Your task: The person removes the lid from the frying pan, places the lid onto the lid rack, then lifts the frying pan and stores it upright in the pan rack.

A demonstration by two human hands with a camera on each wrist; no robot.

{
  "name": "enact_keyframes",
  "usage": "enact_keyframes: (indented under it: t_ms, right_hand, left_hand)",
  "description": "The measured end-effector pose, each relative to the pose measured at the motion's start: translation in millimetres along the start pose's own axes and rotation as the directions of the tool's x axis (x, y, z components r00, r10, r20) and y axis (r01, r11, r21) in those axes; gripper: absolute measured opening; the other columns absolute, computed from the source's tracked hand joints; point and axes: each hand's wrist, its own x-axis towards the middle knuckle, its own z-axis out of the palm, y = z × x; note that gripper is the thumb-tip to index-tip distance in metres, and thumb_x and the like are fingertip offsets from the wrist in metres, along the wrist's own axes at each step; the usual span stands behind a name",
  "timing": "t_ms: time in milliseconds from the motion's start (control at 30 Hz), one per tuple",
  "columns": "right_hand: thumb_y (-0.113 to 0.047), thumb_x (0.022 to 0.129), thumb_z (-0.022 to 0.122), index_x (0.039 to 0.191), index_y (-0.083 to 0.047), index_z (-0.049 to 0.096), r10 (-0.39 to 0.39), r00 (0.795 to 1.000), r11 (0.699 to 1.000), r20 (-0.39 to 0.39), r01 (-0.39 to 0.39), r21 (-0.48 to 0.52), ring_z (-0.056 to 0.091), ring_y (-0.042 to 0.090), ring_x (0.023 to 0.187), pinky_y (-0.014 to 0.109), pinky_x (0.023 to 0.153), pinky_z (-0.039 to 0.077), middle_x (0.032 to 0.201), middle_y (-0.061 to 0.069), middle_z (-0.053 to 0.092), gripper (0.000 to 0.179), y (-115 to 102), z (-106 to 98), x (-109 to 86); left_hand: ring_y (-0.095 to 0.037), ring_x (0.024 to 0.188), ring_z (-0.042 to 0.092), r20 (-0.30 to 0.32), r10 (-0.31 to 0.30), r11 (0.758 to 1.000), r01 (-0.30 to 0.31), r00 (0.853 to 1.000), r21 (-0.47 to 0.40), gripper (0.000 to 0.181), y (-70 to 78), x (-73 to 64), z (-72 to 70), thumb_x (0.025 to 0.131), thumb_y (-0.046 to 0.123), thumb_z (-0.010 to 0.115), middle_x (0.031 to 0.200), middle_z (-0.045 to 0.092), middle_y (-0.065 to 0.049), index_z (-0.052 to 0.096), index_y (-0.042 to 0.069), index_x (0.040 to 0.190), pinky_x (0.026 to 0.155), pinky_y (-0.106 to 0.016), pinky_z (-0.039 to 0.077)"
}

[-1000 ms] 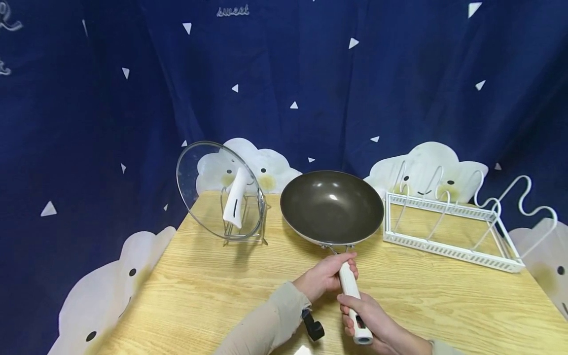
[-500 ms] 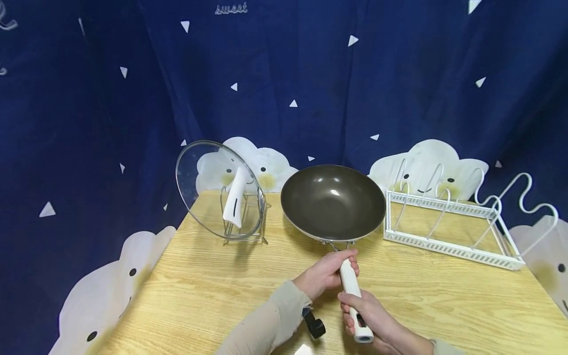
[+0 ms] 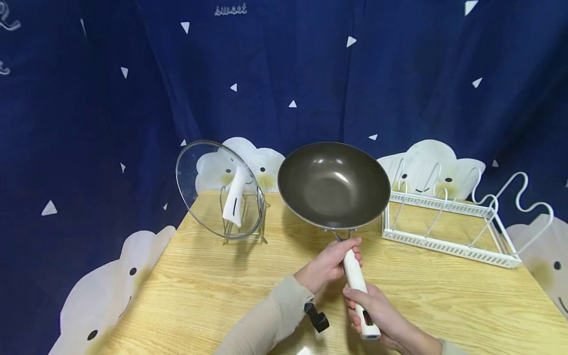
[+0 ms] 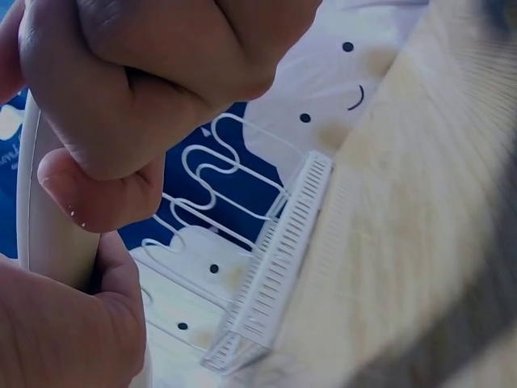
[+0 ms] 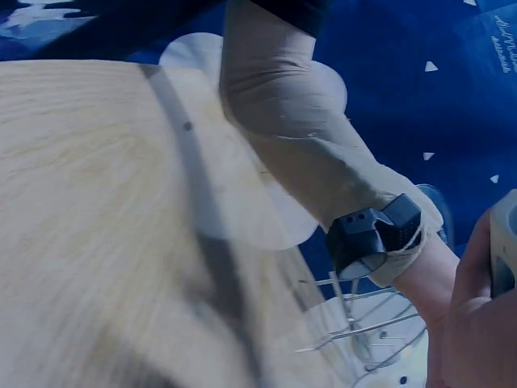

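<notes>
A dark-lined wok (image 3: 333, 185) with a white handle (image 3: 355, 273) is held up above the table, its inside facing me. Close to the pan, my left hand (image 3: 327, 266) grips the front of that handle. Behind it, my right hand (image 3: 376, 311) wraps round the rear end, near the hanging slot. In the left wrist view, curled fingers cover much of the pale handle (image 4: 52, 210). Only part of my right hand (image 5: 477, 331) and the handle's end (image 5: 506, 242) show at the right wrist view's edge.
Left of the wok, a glass lid (image 3: 208, 207) with a white upright handle (image 3: 235, 197) leans in a wire stand (image 3: 264, 217). A white rack (image 3: 452, 250) with wavy dividers stands at the right. Behind the wooden table (image 3: 191, 296) hangs a blue curtain (image 3: 266, 59).
The wok has risen, its pan moving up in the head view and its handle shifting slightly right. Both hands have moved with it, keeping their grip.
</notes>
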Motion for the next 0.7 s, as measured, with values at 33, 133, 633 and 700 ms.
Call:
enact_keyframes:
  t_ms: [33, 133, 633, 700]
  right_hand:
    - [-0.017, 0.100, 0.044, 0.091, -0.007, 0.042, -0.010, 1.000, 1.000, 0.015, 0.010, 0.006, 0.052, 0.003, 0.049, 0.018, 0.045, 0.045, 0.063, -0.006, 0.050, 0.013, -1, -1, -0.6]
    - [-0.015, 0.100, 0.042, 0.092, -0.007, 0.042, -0.046, 0.997, 0.998, 0.060, 0.044, 0.035, 0.053, 0.003, 0.050, 0.018, 0.045, 0.046, 0.064, -0.006, 0.051, 0.011, -5, -2, -2.3]
    - [-0.005, 0.102, 0.029, 0.106, -0.009, 0.045, -0.177, 0.952, 0.966, 0.248, 0.121, 0.227, 0.057, 0.003, 0.057, 0.015, 0.050, 0.047, 0.074, -0.008, 0.055, 0.018, -28, -14, -13.0]
    - [-0.003, 0.102, 0.026, 0.108, -0.010, 0.047, -0.201, 0.940, 0.957, 0.276, 0.128, 0.261, 0.057, 0.002, 0.058, 0.015, 0.050, 0.046, 0.076, -0.008, 0.054, 0.023, -30, -17, -14.4]
  left_hand:
    - [-0.005, 0.052, 0.046, 0.005, 0.006, 1.000, -0.006, 1.000, 0.004, 0.024, 1.6, -0.7, 1.8, 0.094, 0.013, 0.055, 0.060, 0.046, 0.005, 0.049, 0.009, 0.072, 0.054, -0.018, 0.048]
    - [-0.005, 0.052, 0.047, 0.022, 0.019, 1.000, -0.019, 1.000, 0.016, 0.023, 6.8, -2.8, 7.1, 0.094, 0.014, 0.055, 0.059, 0.046, 0.005, 0.049, 0.009, 0.073, 0.054, -0.018, 0.049]
    - [-0.007, 0.053, 0.048, 0.114, 0.019, 1.000, -0.017, 0.993, -0.026, 0.026, 34.3, -7.5, 39.3, 0.097, 0.013, 0.052, 0.060, 0.047, 0.003, 0.050, 0.009, 0.071, 0.056, -0.020, 0.049]
    - [-0.006, 0.052, 0.047, 0.137, 0.007, 0.999, 0.000, 0.991, -0.049, 0.027, 36.9, -6.6, 44.2, 0.098, 0.013, 0.050, 0.060, 0.045, 0.004, 0.049, 0.009, 0.071, 0.056, -0.018, 0.048]
